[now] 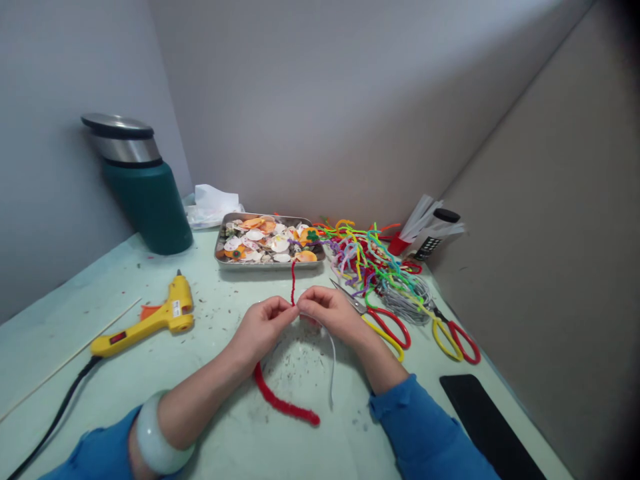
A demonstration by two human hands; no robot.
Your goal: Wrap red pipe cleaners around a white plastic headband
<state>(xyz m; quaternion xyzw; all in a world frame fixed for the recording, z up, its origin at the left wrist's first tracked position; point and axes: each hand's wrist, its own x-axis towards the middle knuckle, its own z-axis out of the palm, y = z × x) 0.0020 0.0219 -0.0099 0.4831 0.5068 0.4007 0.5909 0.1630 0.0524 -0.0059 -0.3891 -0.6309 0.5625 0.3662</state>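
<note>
My left hand [264, 330] and my right hand [334, 312] meet fingertip to fingertip above the middle of the table, both closed in a pinch. From the left fingertips a red pipe cleaner [293, 283] rises in a thin upright end. Below the left hand hangs a thick, fuzzy red length [286, 404], curving right; its link to the thin end is hidden by the fingers. A pale grey wire [333, 370] runs out of the right fingertips and bends downward. Exactly how wire and pipe cleaner meet is covered.
Behind the hands stands a metal tray [270, 266] of shells, beside heaped coloured pipe cleaners [360, 253] and coiled grey wire [407, 300]. Scissors [385, 327] and a second pair [457, 340] lie right, near a black strip [483, 417]. A yellow glue gun [155, 320] and green bottle [147, 203] are left.
</note>
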